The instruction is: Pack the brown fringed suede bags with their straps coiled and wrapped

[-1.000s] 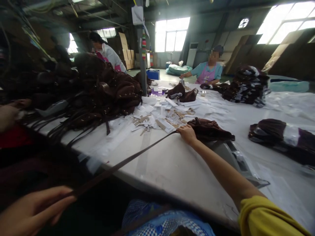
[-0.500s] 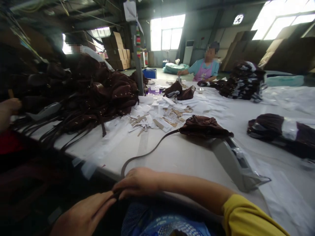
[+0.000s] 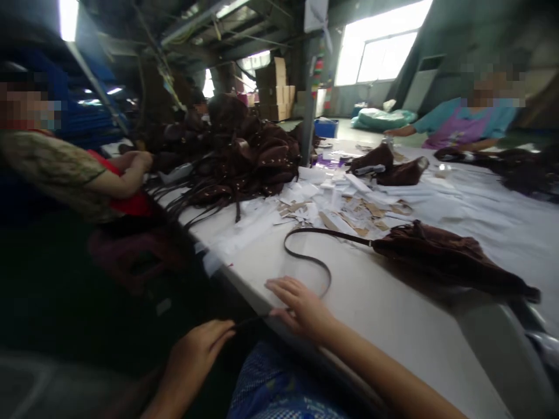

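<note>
White worktable (image 3: 388,320) fills the middle, near edge running diagonally. Big pile of dark brown bags (image 3: 257,151) on its left far side, straps hanging toward the edge. Co-worker in red apron (image 3: 56,163) left of pile, hands together beside it; co-worker in purple apron (image 3: 463,128) across the table, far right. Single dark brown gathered bag (image 3: 441,256) lies on tabletop, right of centre, its right part over a grey object (image 3: 484,343), type unclear. Right hand (image 3: 305,305) at near edge, fingers extended, strap passing at the thumb; cannot tell if pinched. Left hand (image 3: 198,349) off the edge, lower, fingers closed on strap. Bag's strap (image 3: 329,230) makes an S-curve on tabletop to the right hand. Paper and cardboard scraps (image 3: 349,209) scattered behind strap.
</note>
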Demonstrator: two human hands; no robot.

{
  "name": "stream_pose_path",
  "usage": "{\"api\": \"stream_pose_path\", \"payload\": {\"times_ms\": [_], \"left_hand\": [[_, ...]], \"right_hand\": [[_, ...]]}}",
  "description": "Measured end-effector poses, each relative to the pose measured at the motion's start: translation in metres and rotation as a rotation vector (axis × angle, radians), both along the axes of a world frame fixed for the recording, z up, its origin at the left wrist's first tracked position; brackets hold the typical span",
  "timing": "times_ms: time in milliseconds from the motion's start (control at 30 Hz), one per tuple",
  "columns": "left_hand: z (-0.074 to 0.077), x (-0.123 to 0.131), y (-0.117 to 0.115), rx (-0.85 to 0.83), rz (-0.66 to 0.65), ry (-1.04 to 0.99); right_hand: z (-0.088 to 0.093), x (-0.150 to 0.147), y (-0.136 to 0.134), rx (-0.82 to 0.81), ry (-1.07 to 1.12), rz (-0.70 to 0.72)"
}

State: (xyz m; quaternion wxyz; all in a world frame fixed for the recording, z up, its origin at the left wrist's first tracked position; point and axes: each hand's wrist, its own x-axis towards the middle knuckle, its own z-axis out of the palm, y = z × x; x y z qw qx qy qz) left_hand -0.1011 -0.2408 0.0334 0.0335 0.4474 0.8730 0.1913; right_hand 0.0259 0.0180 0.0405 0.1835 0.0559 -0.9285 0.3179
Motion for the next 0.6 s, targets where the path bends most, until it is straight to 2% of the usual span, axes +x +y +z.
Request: {"api": "stream_pose_path", "payload": {"times_ms": [67,133,233,333,400,500,600], "left_hand": [[0.013,0.019,0.025,-0.023,-0.113,0.018],[0.02,0.024,0.035,-0.06,-0.15,0.036],[0.019,0.016,0.016,-0.092,-0.077,0.033],[0.006,0.004,-0.015,-0.069,0.094,0.028],[-0.003,0.001,-0.021,-0.019,0.14,0.011],[-0.004,0.004,-0.002,0.055,0.038,-0.038],[0.015,0.0,0.032,0.092,-0.1,-0.126]], "right_hand": [[0.005,-0.005,-0.026,-0.143,-0.1,0.209],[0.002,-0.007,-0.038,-0.209,-0.254,0.308],[-0.01,-0.01,-0.029,-0.14,-0.388,0.22],[-0.019,-0.012,-0.012,-0.05,-0.399,0.039],[-0.02,-0.014,-0.011,-0.03,-0.34,0.014],[-0.022,-0.017,-0.022,-0.042,-0.254,0.108],[-0.027,-0.017,-0.033,-0.148,-0.255,0.158]]}}
